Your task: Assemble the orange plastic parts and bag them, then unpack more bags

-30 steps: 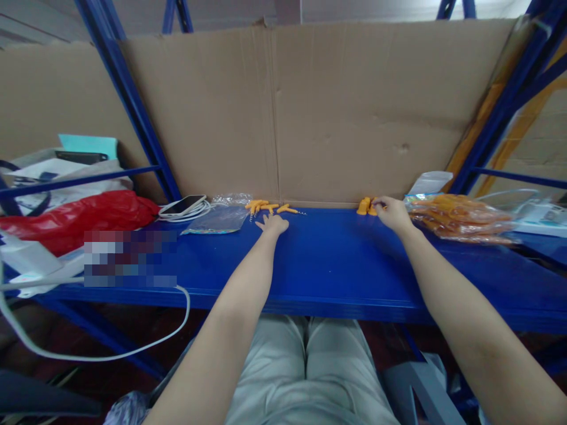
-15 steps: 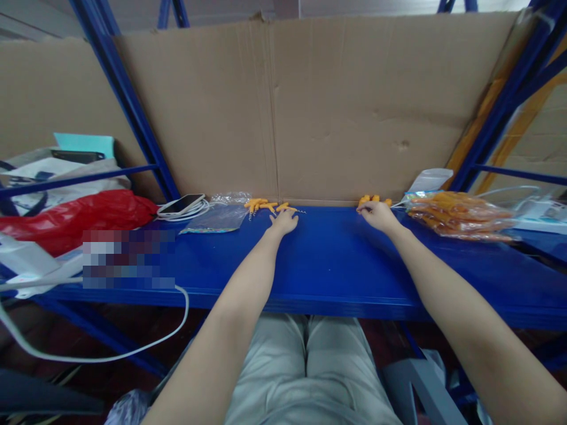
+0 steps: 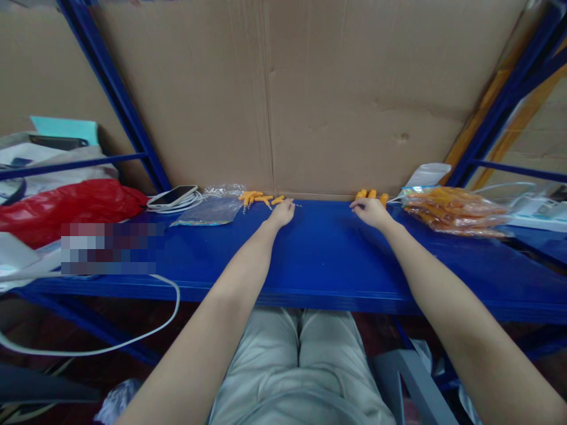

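Note:
At the back of the blue shelf board (image 3: 323,254), my left hand (image 3: 280,213) is closed over an orange-handled corkscrew (image 3: 277,200). The corkscrew's metal spiral pokes out to the right of my fingers. Just left of this hand lie several more orange corkscrews (image 3: 253,197), their spirals pointing towards me. My right hand (image 3: 370,211) has its fingers curled together in front of several small orange plastic pieces (image 3: 372,193) by the cardboard. Whatever its fingertips hold, if anything, is hidden.
A clear plastic bag (image 3: 212,206) and a phone (image 3: 176,195) on a coiled white cable lie left. A bag of orange parts (image 3: 452,209) and a power strip (image 3: 538,220) lie right. Cardboard (image 3: 332,106) walls the back; blue posts (image 3: 119,100) flank it. A red bag (image 3: 88,203) is far left.
My left hand's spread fingers have drawn together over the corkscrew. My right hand stays by the orange pieces, its fingers slightly shifted. The camera view has tilted down a little.

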### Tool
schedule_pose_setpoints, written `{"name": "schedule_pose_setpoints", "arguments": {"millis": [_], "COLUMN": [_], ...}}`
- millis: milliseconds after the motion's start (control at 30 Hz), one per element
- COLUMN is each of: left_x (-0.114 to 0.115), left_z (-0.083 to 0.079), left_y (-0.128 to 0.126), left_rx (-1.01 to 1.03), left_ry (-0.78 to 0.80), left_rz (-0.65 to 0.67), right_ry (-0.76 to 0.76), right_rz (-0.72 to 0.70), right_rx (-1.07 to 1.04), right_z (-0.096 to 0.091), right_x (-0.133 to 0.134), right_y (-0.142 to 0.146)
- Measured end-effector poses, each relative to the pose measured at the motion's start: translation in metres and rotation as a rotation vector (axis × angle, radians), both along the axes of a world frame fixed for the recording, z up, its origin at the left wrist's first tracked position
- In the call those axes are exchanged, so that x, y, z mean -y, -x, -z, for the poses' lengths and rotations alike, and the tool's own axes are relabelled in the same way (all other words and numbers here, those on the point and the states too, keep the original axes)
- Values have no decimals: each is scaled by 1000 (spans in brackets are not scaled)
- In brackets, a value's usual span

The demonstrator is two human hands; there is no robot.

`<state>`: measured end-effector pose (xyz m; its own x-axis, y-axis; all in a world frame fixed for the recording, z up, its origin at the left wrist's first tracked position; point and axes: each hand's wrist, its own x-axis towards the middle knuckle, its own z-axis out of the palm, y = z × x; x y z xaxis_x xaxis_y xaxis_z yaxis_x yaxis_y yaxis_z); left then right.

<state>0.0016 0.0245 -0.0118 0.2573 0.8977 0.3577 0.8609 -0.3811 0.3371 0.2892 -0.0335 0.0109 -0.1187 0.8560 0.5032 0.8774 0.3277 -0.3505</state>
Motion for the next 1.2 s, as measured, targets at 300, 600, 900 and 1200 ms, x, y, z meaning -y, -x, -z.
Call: {"name": "schedule_pose_setpoints", "arguments": {"millis": [300,600,900,1200], "left_x": [-6,-9,3,15], "left_z": [-12,-38,-50,-48], "left_y": [1,-13,-21,-20], "left_rx": [-189,-271,-411,-502], "left_ry": [71,217,220,206], "left_rz": [-160,-270,-124,-111], "right_ry": [26,41,55,86], "right_rz": [10,0,-11,-2], "right_rx": [27,23,40,78], "right_z": [-3,-3,-5,-8], "right_x": [2,1,4,8], "right_y": [0,0,3,5]}}
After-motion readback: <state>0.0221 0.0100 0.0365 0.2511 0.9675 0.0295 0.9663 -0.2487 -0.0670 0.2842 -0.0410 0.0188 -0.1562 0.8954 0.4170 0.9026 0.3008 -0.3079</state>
